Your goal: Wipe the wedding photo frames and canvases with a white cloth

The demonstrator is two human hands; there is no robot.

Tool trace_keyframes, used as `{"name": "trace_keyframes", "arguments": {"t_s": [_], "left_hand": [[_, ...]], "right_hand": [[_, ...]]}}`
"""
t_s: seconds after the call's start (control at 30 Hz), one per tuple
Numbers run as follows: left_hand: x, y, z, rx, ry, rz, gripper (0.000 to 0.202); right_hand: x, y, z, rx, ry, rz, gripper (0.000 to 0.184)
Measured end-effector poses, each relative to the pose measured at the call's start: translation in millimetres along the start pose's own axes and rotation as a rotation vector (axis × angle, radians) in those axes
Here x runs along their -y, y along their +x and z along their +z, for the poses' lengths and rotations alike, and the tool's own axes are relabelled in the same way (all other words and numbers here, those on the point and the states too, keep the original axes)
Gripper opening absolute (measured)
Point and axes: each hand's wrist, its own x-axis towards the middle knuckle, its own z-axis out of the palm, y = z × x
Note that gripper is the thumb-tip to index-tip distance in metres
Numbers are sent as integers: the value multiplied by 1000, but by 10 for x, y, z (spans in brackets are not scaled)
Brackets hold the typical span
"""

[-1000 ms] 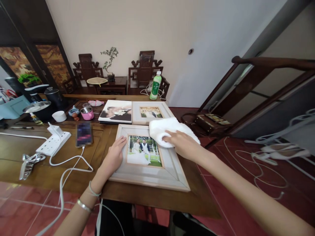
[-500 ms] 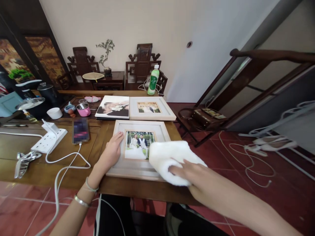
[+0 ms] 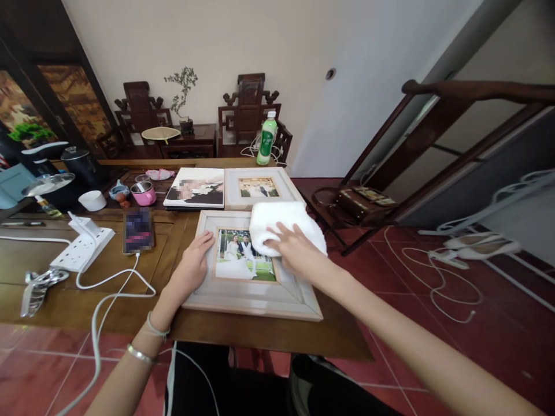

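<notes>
Two hands rest on a pale picture frame lying flat at the near edge of the wooden table. The left hand lies open and flat on the frame's left border. The right hand presses spread fingers onto a white cloth over the frame's far right corner. A smaller framed photo and a photo album lie just beyond.

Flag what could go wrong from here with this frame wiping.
The photo frame lies near the front edge of the table; a hard swipe by the right hand with the white cloth might slide it off, as only the left hand steadies it. The cloth could also nudge the smaller frame behind.
</notes>
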Motion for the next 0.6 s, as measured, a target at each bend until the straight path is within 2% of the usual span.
{"name": "trace_keyframes", "arguments": {"t_s": [0.2,0.33,0.43,0.6], "left_hand": [[-11,0,6,-5,-17,-12,55],[-15,-6,15,-15,-18,-5,54],[-12,-7,8,-4,-16,0,54],[3,-13,1,3,-35,15,57]], "right_hand": [[468,-690,-425,244,176,-70,66],[622,-908,-634,296,308,-90,69],[617,-801,-567,258,301,-53,69],[329,-282,-124,-1,125,52,67]]}}
